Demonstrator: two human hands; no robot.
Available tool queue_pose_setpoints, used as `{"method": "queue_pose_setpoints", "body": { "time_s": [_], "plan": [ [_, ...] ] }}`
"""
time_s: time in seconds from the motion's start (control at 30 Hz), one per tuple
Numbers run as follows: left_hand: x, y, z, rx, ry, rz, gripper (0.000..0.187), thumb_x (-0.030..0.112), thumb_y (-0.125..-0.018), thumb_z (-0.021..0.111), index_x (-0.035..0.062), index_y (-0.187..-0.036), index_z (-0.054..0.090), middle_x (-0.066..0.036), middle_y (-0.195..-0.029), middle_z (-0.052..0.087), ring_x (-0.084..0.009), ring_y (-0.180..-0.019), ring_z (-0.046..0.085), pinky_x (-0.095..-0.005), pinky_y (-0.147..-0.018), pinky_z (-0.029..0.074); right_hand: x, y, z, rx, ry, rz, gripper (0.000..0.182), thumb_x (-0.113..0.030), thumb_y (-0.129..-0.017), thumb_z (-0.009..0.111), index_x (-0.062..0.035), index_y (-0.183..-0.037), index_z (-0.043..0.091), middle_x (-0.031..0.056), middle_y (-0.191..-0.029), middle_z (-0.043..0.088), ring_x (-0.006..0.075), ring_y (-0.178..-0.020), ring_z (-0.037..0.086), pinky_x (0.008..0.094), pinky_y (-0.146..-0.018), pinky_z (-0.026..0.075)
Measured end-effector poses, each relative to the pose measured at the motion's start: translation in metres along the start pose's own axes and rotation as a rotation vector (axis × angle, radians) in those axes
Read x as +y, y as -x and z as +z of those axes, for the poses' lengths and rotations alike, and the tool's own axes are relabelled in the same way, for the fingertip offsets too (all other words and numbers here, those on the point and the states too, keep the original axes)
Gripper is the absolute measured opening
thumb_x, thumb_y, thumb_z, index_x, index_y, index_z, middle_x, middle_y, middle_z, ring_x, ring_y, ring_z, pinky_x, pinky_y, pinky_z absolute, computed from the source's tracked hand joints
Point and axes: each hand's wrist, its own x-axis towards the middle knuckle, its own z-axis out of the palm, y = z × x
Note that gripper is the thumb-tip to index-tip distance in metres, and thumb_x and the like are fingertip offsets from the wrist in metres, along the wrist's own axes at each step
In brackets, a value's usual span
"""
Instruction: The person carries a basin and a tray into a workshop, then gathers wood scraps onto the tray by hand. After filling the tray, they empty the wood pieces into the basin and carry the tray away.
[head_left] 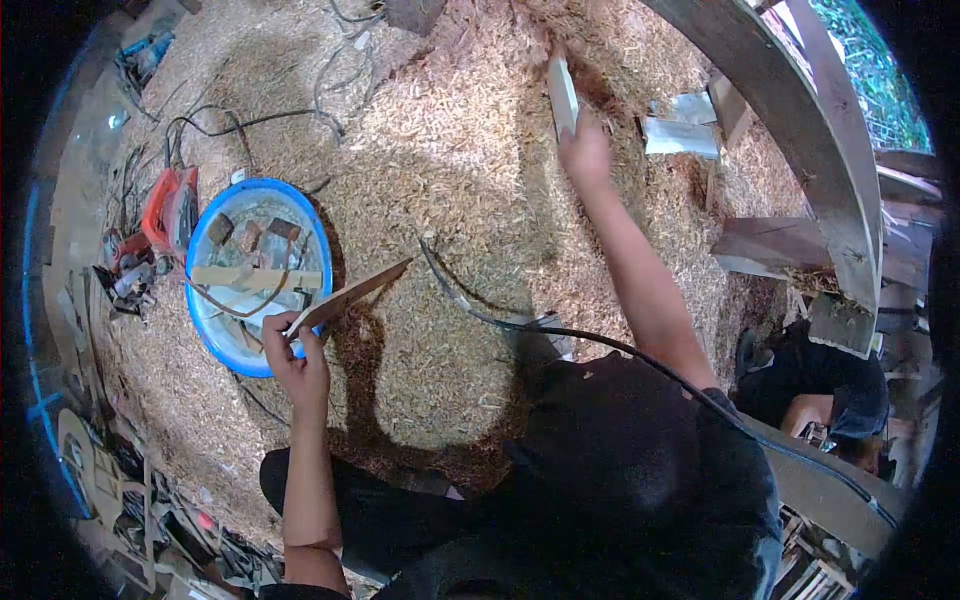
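Note:
My left hand (300, 368) pinches the near end of a thin, flat wooden strip (358, 290), which slants up to the right. Just behind that hand is a blue-rimmed tub (203, 322) with a pale wooden slat (255, 278) across it and several small brown blocks inside. Stretched far forward, my right hand (586, 150) is closed around the lower end of a pale wooden board (562, 92). The board's far end is over the wood shavings (440, 170), and some blur shows around it.
A black cable (620, 345) crosses in front of my body. Left of the tub is an orange power tool (170, 208) with its cord. Curved timber (800, 130) rises at the right, near a beam offcut (770, 245). Another person (825, 390) is low at the right edge.

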Motion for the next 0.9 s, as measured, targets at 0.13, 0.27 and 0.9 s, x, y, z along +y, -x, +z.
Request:
{"method": "queue_pose_setpoints", "body": {
  "time_s": [0.13,0.27,0.9],
  "plan": [
    [-0.010,0.004,-0.001,-0.001,-0.031,-0.011,0.011,-0.003,-0.098,0.057,-0.0011,-0.108,0.056,-0.008,-0.103,0.053,-0.0188,-0.094,0.053,-0.0295,-0.089,0.044,-0.010,0.010,0.000,0.003,0.030,-0.063,0.022,-0.007,-0.093,0.063,0.0036,-0.111,0.061,0.0304,-0.103,0.068,0.0500,-0.091,0.068,0.0585,-0.080,0.056],
    [0.004,-0.003,0.004,0.000,0.026,-0.074,0.012,-0.004,-0.098,0.057,-0.0012,-0.109,0.056,-0.008,-0.105,0.054,-0.0191,-0.096,0.054,-0.0312,-0.090,0.045,-0.017,0.025,0.001,-0.070,0.082,-0.083,0.025,-0.012,-0.095,0.062,0.0019,-0.117,0.060,0.0278,-0.102,0.068,0.0468,-0.090,0.071,0.0584,-0.079,0.058],
    [-0.012,0.004,0.000,0.025,0.010,-0.044,0.011,-0.003,-0.100,0.056,-0.0007,-0.110,0.056,-0.009,-0.106,0.054,-0.0192,-0.097,0.054,-0.0304,-0.089,0.045,0.009,0.011,0.014,-0.056,0.035,-0.035,0.028,-0.011,-0.093,0.066,0.0014,-0.117,0.062,0.0268,-0.104,0.068,0.0474,-0.091,0.068,0.0580,-0.082,0.057]
  ]
}}
